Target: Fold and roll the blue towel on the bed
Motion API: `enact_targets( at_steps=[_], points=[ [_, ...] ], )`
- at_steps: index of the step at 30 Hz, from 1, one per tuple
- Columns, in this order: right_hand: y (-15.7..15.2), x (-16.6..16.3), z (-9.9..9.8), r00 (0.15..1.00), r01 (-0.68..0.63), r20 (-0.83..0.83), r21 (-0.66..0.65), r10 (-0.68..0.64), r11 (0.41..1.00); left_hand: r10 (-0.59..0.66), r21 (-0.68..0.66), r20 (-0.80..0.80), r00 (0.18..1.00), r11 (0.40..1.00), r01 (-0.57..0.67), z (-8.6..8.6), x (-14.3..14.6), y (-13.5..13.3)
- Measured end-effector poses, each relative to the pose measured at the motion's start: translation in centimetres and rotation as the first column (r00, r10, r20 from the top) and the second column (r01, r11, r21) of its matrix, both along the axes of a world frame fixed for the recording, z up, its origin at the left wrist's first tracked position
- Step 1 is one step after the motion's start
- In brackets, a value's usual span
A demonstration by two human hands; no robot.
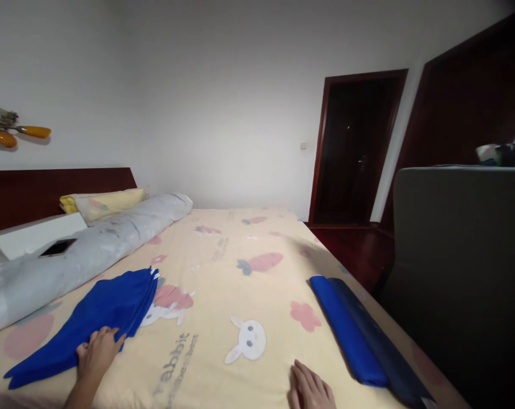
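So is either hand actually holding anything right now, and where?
The left hand rests on the lower edge of the stacked blue folded cloths; a closed grip cannot be told. The right hand lies flat on the cream cartoon-print bedsheet, holding nothing.

Blue cloth (97, 318): bright blue fabric, folded into a long flat stack with layered edges fanned at the far end, lying diagonally on the bed at left, its near part under the left hand's fingers. Blue bundle (353, 335): narrow folded strip, bright blue beside darker navy, lying lengthwise near the bed's right edge.
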State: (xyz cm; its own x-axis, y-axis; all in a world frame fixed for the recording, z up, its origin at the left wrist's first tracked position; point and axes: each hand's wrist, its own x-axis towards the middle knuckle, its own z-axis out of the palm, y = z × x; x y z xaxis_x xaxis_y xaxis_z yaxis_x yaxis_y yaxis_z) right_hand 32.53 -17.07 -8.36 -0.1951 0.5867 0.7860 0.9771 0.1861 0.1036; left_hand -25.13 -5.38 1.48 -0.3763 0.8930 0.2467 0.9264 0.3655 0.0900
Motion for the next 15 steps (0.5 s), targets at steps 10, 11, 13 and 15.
enact_targets(
  at_steps=[10,11,13,15],
  points=[
    [0.1,-1.4,-0.6,0.981,0.004,-0.196,-0.022,-0.008,1.000,0.201,0.352,0.195,0.960,0.899,-0.260,1.7,-0.9,0.5],
    [0.2,-1.5,-0.6,0.979,0.003,-0.203,-0.017,-0.006,1.000,0.197,0.451,0.179,0.964,0.854,-0.259,2.4,-0.4,0.7],
    [0.2,-1.5,-0.7,0.976,0.008,-0.219,-0.018,-0.012,1.000,0.112,0.562,0.180,0.977,0.804,-0.195,4.4,1.4,1.3],
    [0.3,-1.5,-0.8,0.973,0.015,-0.229,-0.026,-0.021,1.000,-0.060,0.598,0.232,0.971,0.796,-0.094,6.5,4.2,2.0]
  ],
)
